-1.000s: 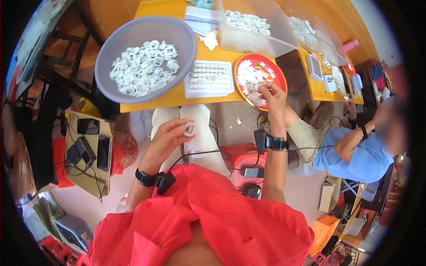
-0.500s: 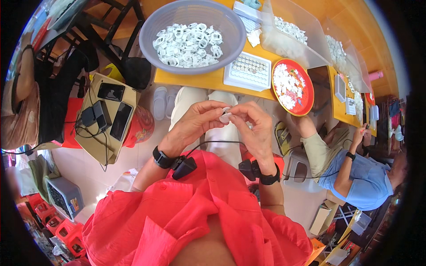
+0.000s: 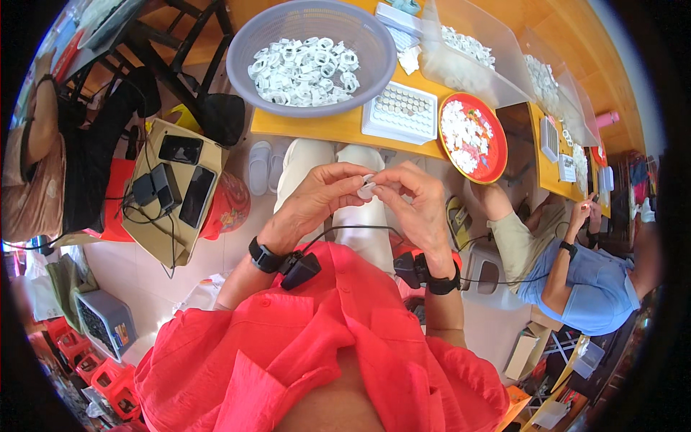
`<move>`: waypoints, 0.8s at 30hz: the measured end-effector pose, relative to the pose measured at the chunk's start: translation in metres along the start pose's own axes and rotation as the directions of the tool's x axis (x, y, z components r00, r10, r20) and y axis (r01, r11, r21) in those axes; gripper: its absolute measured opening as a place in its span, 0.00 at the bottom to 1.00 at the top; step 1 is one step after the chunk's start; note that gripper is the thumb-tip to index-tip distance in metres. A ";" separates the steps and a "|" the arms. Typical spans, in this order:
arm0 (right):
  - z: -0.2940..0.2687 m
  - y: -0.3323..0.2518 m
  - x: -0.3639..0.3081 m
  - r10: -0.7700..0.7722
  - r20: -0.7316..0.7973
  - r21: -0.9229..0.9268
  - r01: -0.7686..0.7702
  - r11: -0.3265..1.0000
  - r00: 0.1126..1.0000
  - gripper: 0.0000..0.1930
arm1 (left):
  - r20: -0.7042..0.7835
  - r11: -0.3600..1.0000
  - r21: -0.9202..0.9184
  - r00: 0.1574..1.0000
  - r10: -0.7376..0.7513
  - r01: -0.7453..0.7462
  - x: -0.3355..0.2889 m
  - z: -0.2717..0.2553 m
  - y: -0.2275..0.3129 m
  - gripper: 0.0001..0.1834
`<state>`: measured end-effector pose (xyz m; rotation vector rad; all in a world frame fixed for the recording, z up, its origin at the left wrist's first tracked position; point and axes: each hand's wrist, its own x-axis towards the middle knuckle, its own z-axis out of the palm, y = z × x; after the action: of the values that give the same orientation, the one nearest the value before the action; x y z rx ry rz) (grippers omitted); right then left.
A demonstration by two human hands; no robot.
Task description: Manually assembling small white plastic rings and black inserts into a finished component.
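Observation:
Above my lap, my left hand [image 3: 327,194] and my right hand [image 3: 412,200] meet around one small white plastic part [image 3: 366,190]. Both hands pinch it between thumb and fingertips, so much of its outline is covered. Beyond them on the table stands a grey-purple basket [image 3: 241,79] heaped with white ring-shaped plastic parts [image 3: 306,72]. To its right lies a white tray [image 3: 381,128] with rows of small round metallic pieces [image 3: 407,105]. Farther right, a red round tray [image 3: 491,171] with a yellow rim holds small white pieces [image 3: 461,133].
Clear plastic bins [image 3: 497,83] of white parts stand at the back right. On the left, a cardboard box [image 3: 162,230] carries two phones and a black device. A person in a blue shirt [image 3: 597,281] sits at right; another person sits at far left. Cables run between my wrists.
My right wrist has shifted slightly to the right, while both hands keep their pinch on the white part. The person in blue has moved their hands a little.

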<state>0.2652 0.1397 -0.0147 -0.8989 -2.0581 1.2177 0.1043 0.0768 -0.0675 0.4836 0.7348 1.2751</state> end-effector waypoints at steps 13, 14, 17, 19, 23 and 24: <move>0.014 0.004 -0.005 -0.087 -0.144 -0.041 0.082 0.996 0.986 0.05 | -0.024 0.999 0.050 1.000 0.001 0.001 0.000 -0.002 -0.001 0.12; 0.015 0.005 -0.006 -0.089 -0.144 -0.039 0.084 0.996 0.986 0.05 | -0.025 0.999 0.052 1.000 0.002 0.000 0.000 -0.002 -0.001 0.12; 0.018 0.009 -0.007 -0.098 -0.154 -0.042 0.093 0.995 0.983 0.05 | -0.023 0.998 0.067 1.000 0.015 -0.013 -0.001 -0.003 -0.002 0.12; 0.021 0.012 -0.006 -0.113 -0.193 -0.035 0.108 0.994 0.975 0.05 | -0.028 0.998 0.067 1.000 0.013 -0.011 0.000 -0.004 -0.003 0.12; 0.025 0.014 -0.008 -0.144 -0.199 -0.075 0.131 0.989 0.969 0.06 | -0.041 0.999 0.050 0.999 0.006 -0.004 0.000 -0.003 -0.004 0.12; 0.027 0.014 -0.008 -0.149 -0.215 -0.114 0.127 0.985 0.965 0.06 | -0.050 0.996 0.081 0.998 0.030 -0.026 -0.001 -0.001 -0.003 0.12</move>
<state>0.2538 0.1249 -0.0395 -0.8782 -1.9771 0.9049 0.1055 0.0752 -0.0701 0.5299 0.8278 1.2919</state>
